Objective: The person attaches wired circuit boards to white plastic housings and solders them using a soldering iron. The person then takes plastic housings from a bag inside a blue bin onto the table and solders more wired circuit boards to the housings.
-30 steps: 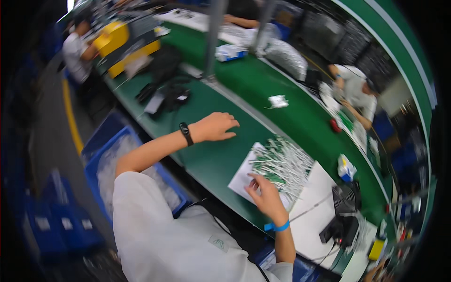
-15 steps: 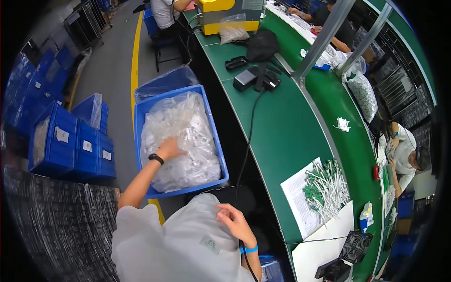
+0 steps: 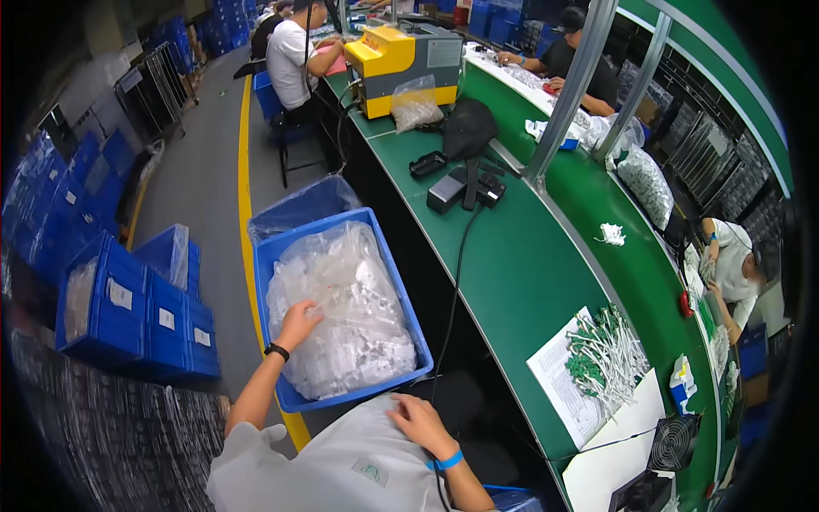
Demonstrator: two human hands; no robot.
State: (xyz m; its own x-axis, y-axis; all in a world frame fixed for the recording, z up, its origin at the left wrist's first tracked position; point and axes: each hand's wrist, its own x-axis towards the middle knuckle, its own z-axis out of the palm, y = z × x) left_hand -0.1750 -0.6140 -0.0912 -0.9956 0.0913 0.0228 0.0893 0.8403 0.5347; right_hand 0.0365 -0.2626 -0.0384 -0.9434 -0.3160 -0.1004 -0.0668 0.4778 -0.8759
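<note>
In front of me a blue plastic bin (image 3: pixel 397 264) holds a large clear plastic bag (image 3: pixel 345 282) full of small whitish translucent parts, too blurred to name singly. My left hand (image 3: pixel 299 328), a dark band on its wrist, is at the bag's left side. Its fingers are drawn together on the loose film; the fingertips are partly lost against the plastic. My right hand (image 3: pixel 421 425), with a blue wristband, rests against my light shirt just beyond the bin's near edge. Its fingers are loosely bent and apart, with nothing in them.
Right of the bin runs a green workbench (image 3: pixel 512 282) with a black cable (image 3: pixel 456 299), boxy device (image 3: pixel 446 194), bundled white-and-green wires (image 3: pixel 607 354) and small fan (image 3: pixel 676 442). A yellow-grey machine (image 3: pixel 405 68) stands farther along. Stacked blue bins (image 3: pixel 128 307) are left. Co-workers sit nearby.
The view has tilted up, so the bin and bench sit lower. My left hand has gone from spread on the bag to drawn-in fingers at its left side. My right hand has lowered onto my shirt.
</note>
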